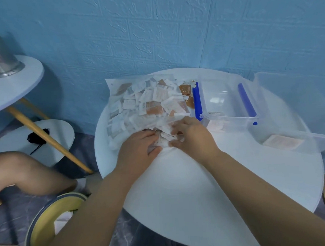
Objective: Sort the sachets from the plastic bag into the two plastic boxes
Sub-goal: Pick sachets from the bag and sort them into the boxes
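2 grips pinching bag [143, 103] near edge, L hand [140, 150], R hand [194, 135], boxes [228, 116] crowd table [181, 188] R rim

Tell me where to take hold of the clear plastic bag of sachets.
Pinch the near edge of the clear plastic bag of white and brown sachets, coming from the person's side. The film lies flat and loose there, clear of the bulge; the left hand and right hand pinch it.
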